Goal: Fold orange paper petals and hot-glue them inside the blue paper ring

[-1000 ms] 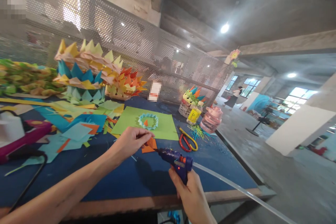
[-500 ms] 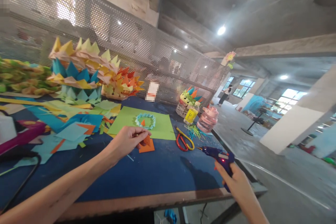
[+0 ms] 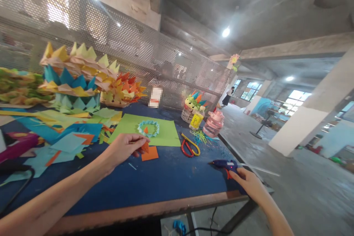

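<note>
My left hand (image 3: 129, 146) pinches a small folded orange paper piece (image 3: 145, 147) above the blue tabletop. Just right of it lies a flat orange paper square (image 3: 149, 153). Behind, a ring of light blue folded paper (image 3: 157, 128) rests on a green sheet (image 3: 171, 132), with an orange folded point (image 3: 146, 130) inside. At the right table edge my right hand (image 3: 247, 180) is on a dark blue glue gun (image 3: 223, 163), which lies on its side with its nozzle to the left. Its handle is partly hidden by my fingers.
Red and yellow scissors (image 3: 190, 145) lie mid-table. Behind them stand a yellow-labelled bottle (image 3: 197, 119), a pink jug (image 3: 214, 123) and a basket (image 3: 187, 115). Paper scraps (image 3: 69, 143) and large folded-paper pieces (image 3: 73, 77) cover the left. A person (image 3: 228, 96) stands far off.
The glue gun has gone from upright in my right hand to lying sideways at the table edge. My left hand has lifted slightly off the orange square with the folded piece. The view has shifted a little.
</note>
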`<move>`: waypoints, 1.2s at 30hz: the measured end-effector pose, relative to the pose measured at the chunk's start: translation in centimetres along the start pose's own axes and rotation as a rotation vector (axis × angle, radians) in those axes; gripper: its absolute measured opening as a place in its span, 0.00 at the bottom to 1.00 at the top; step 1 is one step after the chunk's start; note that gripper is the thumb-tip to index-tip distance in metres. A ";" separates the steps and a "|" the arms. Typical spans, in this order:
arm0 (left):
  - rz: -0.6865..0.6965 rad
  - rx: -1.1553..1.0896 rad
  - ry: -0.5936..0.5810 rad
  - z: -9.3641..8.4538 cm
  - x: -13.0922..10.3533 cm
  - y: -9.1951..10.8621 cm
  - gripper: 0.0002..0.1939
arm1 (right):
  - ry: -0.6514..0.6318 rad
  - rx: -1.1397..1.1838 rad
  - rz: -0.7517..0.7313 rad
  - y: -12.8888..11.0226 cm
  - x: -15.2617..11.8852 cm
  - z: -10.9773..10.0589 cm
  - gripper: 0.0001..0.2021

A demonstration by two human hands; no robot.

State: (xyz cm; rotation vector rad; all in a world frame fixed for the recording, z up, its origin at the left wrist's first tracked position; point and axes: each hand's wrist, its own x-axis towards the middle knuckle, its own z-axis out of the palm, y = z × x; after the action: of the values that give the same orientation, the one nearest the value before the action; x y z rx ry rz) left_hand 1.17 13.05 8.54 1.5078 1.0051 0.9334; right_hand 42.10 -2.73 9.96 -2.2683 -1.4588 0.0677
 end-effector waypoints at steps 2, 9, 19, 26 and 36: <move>0.002 0.003 0.004 -0.4 0.1 -0.2 0.22 | 0.038 -0.017 0.026 0.4 0.0 0.0 0.20; 0.051 0.010 0.091 -2.6 1.0 0.2 0.22 | 0.265 -0.077 0.050 -1.9 0.2 1.0 0.20; 0.147 0.050 0.147 -3.5 4.4 2.2 0.16 | -0.064 0.095 -0.755 -22.0 1.5 7.0 0.07; 0.222 0.044 0.190 -3.5 6.2 0.8 0.16 | -0.033 0.047 -0.816 -25.5 8.5 14.1 0.14; 0.319 0.136 0.211 -3.1 5.7 0.8 0.13 | 0.156 -0.019 -0.988 -24.6 8.3 15.8 0.02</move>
State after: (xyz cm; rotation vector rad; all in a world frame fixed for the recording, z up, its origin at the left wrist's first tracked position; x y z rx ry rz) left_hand 0.32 19.32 10.08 1.7442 1.0102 1.2928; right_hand 20.43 18.38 6.86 -1.2984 -2.2896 -0.4084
